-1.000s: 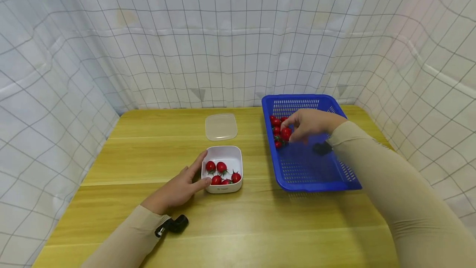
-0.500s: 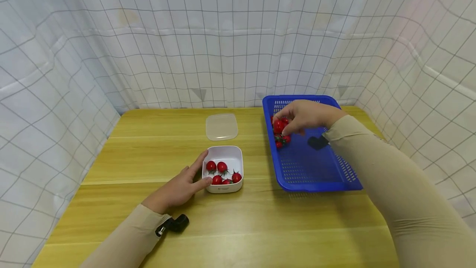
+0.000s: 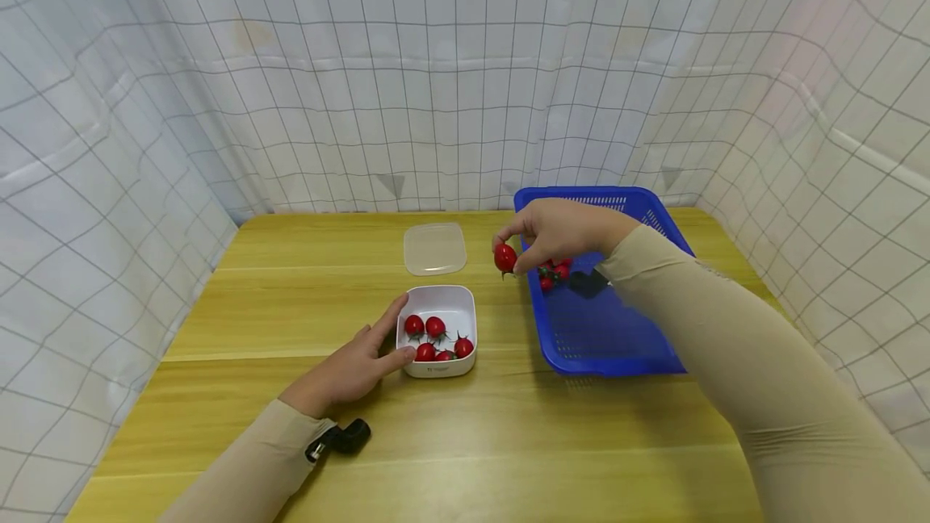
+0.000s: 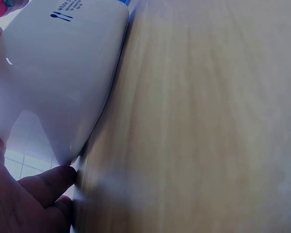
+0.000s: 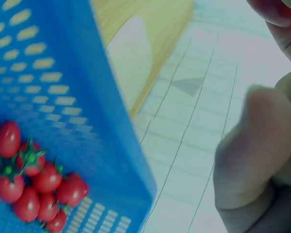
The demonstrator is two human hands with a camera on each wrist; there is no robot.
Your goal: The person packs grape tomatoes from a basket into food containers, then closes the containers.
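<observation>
Head view: pinches a tomato (image 3: 504, 258) in the right hand (image 3: 559, 231) above the worktop (image 3: 305, 289), between lid (image 3: 434, 248) and basket (image 3: 539, 321). Touches the box (image 3: 436, 370) with the left hand (image 3: 352, 366), keeping thumb and fingers spread.

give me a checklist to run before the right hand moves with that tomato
1. Held tomato secure: ok, pinched in the right hand.
2. Its underside unmarked: cannot tell, out of sight.
3. Already above the white box: not ok, it is off to the right and farther back.
4. Box steadied: ok, the left hand touches its left side.
5. Box uncovered: ok, the lid lies on the table behind it.
6. Room inside: ok, bare bottom shows behind five tomatoes.
</observation>
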